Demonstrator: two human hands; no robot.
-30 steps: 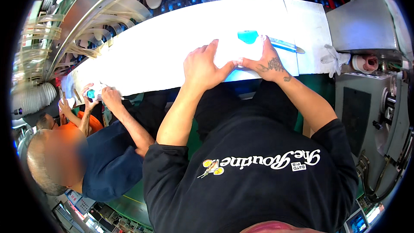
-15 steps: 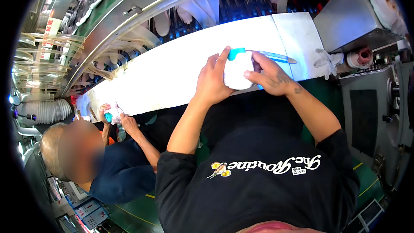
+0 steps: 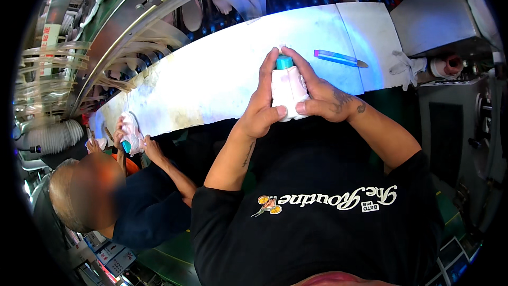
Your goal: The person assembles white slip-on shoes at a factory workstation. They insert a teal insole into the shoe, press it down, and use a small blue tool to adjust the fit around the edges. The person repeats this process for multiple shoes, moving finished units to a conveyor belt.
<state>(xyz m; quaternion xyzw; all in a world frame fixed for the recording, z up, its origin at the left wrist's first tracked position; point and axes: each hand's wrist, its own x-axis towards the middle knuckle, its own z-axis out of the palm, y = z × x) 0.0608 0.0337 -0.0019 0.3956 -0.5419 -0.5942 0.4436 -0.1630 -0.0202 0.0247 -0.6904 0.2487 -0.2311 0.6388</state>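
Observation:
Between my two hands sits a white and pale pink shoe, held upright above the near edge of the long white table. A teal block, like the top of a shoe last, shows at its far end. My left hand is closed along the shoe's left side, thumb low on it. From the right, my right hand grips it, thumb near the other thumb. Fingers of both hands reach up around the teal part. The shoe's underside is hidden. Beyond my right hand lies a blue-handled tool with a brownish pointed tip.
The white table runs from far left to right. A white glove lies at its right end, beside a roll. At left, a co-worker holds another white shoe with teal. A metal machine borders the right.
The shoe has turned in my hands, its teal part now pointing away and centred. My left hand has shifted along its side. The co-worker's shoe has also turned. The view has shifted slightly.

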